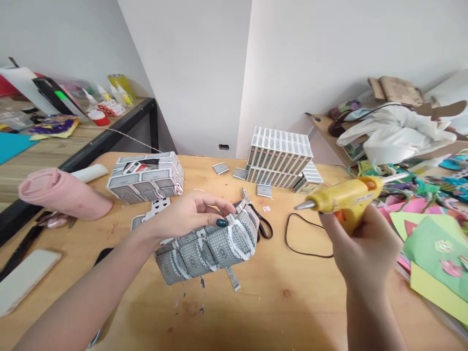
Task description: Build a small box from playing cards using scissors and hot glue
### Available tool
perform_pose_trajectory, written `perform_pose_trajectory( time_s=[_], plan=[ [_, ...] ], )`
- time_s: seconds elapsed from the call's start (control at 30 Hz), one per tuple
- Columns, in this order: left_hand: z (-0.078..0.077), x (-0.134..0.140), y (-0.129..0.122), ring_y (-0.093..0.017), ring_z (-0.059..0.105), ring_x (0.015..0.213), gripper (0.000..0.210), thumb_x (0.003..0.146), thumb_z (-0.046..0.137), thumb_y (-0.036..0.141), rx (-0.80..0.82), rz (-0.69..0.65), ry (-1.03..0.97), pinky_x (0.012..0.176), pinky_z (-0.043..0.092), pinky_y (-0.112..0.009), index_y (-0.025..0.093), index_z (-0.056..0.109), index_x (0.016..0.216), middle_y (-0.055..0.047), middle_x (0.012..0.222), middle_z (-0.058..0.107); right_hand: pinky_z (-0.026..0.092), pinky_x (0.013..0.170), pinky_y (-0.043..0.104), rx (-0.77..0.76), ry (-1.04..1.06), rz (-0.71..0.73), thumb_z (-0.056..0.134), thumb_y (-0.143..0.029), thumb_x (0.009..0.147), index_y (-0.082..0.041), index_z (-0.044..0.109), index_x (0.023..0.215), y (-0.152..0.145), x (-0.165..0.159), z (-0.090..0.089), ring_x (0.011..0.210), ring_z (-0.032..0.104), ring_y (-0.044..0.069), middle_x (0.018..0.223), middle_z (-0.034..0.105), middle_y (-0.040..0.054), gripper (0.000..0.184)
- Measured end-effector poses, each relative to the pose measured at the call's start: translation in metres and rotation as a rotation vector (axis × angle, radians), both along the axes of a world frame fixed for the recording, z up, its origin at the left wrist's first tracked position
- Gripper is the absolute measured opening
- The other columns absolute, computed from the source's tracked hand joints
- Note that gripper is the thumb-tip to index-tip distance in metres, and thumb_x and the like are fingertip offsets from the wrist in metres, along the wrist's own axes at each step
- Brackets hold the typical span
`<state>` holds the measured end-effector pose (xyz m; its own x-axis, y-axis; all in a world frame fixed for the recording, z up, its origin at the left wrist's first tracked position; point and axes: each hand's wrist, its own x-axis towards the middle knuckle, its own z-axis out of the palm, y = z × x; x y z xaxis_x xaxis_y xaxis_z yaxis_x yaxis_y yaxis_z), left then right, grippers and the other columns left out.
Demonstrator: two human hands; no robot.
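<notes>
- Your left grip (197, 214) is holding a card-covered box (221, 246) by its upper edge, the thumb pressing on the near side.
- That box is tilting in front of you, over the middle of the tabletop (263, 312).
- Your right grip (369, 243) is clasping a yellow glue gun (341, 196), which is pointing leftward, well apart from the box.
- Scissors (268, 230) are lying just beside the box's right end.
- Stacked card packs (280, 158) are standing farther back.
</notes>
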<state>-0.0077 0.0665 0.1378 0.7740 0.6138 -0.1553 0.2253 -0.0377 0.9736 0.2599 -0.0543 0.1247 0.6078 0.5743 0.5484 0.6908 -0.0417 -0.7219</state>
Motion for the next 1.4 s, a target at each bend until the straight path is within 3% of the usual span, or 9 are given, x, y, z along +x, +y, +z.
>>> perform_pose_trajectory(
  time_s=[0.07, 0.2, 0.37, 0.5, 0.77, 1.0, 1.07, 1.2, 1.4],
  plan=[
    [-0.001, -0.001, -0.001, -0.014, 0.065, 0.090, 0.017, 0.081, 0.061, 0.023, 0.010, 0.020, 0.002, 0.083, 0.051, -0.027, 0.020, 0.067, 0.097, -0.002, 0.099, 0.071, 0.032, 0.038, 0.020, -0.050, 0.330, 0.112, 0.073, -0.033, 0.070, -0.018, 0.054, 0.067, 0.006, 0.006, -0.013, 0.047, 0.043, 0.009, 0.055, 0.048, -0.0049, 0.024],
    [-0.004, -0.004, -0.002, -0.014, 0.065, 0.091, 0.019, 0.082, 0.062, 0.025, 0.044, 0.061, 0.013, 0.082, 0.051, -0.026, 0.020, 0.064, 0.100, -0.003, 0.103, 0.069, 0.051, 0.050, 0.025, -0.084, 0.924, 0.421, 0.075, -0.036, 0.068, -0.017, 0.060, 0.077, 0.025, 0.005, -0.044, 0.059, 0.059, 0.013, 0.076, 0.068, 0.0044, 0.026],
    [-0.004, -0.007, -0.006, -0.013, 0.065, 0.089, 0.021, 0.084, 0.060, 0.025, 0.069, 0.065, 0.045, 0.081, 0.051, -0.025, 0.021, 0.062, 0.105, -0.003, 0.106, 0.068, 0.058, 0.060, 0.033, -0.269, 1.228, 0.677, 0.070, -0.037, 0.069, -0.019, 0.068, 0.083, 0.047, -0.016, -0.072, 0.093, 0.066, 0.027, 0.101, 0.072, 0.0103, 0.023],
    [-0.005, -0.004, -0.010, -0.014, 0.065, 0.089, 0.023, 0.084, 0.059, 0.023, 0.083, 0.088, 0.047, 0.081, 0.052, -0.026, 0.020, 0.062, 0.106, -0.004, 0.108, 0.068, 0.058, 0.065, 0.034, -0.274, 1.393, 0.779, 0.066, -0.037, 0.070, -0.021, 0.068, 0.082, 0.053, -0.037, -0.081, 0.103, 0.064, 0.028, 0.103, 0.072, 0.0083, 0.020],
    [0.001, 0.010, -0.021, -0.017, 0.064, 0.106, 0.023, 0.087, 0.058, 0.023, 0.018, 0.101, -0.018, 0.092, 0.052, -0.030, 0.019, 0.061, 0.109, -0.006, 0.111, 0.069, 0.056, 0.068, 0.034, -0.137, 1.499, 0.741, 0.065, -0.034, 0.068, -0.025, 0.063, 0.077, 0.050, -0.052, -0.091, 0.103, 0.065, 0.026, 0.099, 0.074, 0.0029, 0.013],
    [-0.012, 0.014, -0.023, -0.017, 0.067, 0.098, 0.018, 0.082, 0.060, 0.020, 0.021, 0.049, -0.031, 0.083, 0.056, -0.028, 0.019, 0.064, 0.100, -0.005, 0.111, 0.070, 0.052, 0.083, 0.038, 0.095, 1.339, 0.770, 0.060, -0.036, 0.070, -0.025, 0.060, 0.074, 0.054, -0.036, -0.066, 0.117, 0.056, 0.026, 0.109, 0.071, 0.0035, 0.012],
    [-0.017, 0.015, -0.021, -0.016, 0.069, 0.094, 0.017, 0.080, 0.062, 0.020, 0.104, 0.019, -0.040, 0.082, 0.056, -0.027, 0.019, 0.066, 0.096, -0.004, 0.110, 0.070, 0.051, 0.084, 0.041, 0.126, 1.293, 0.776, 0.061, -0.036, 0.071, -0.024, 0.058, 0.073, 0.055, -0.033, -0.058, 0.116, 0.056, 0.027, 0.109, 0.071, 0.0043, 0.012],
    [-0.022, 0.015, -0.018, -0.013, 0.069, 0.083, 0.013, 0.081, 0.065, 0.024, 0.434, -0.035, 0.002, 0.073, 0.055, -0.021, 0.021, 0.070, 0.093, -0.003, 0.107, 0.072, 0.050, 0.087, 0.040, 0.122, 1.256, 0.782, 0.061, -0.034, 0.071, -0.024, 0.058, 0.076, 0.058, -0.032, -0.052, 0.119, 0.054, 0.027, 0.112, 0.070, 0.0049, 0.012],
    [-0.025, 0.011, -0.016, -0.015, 0.069, 0.094, 0.014, 0.085, 0.065, 0.028, 0.720, -0.095, -0.025, 0.078, 0.053, -0.021, 0.024, 0.070, 0.098, -0.004, 0.116, 0.069, 0.050, 0.085, 0.039, 0.111, 1.256, 0.791, 0.061, -0.034, 0.070, -0.024, 0.059, 0.073, 0.060, -0.034, -0.051, 0.120, 0.053, 0.027, 0.114, 0.069, 0.0053, 0.010]
  ],
)
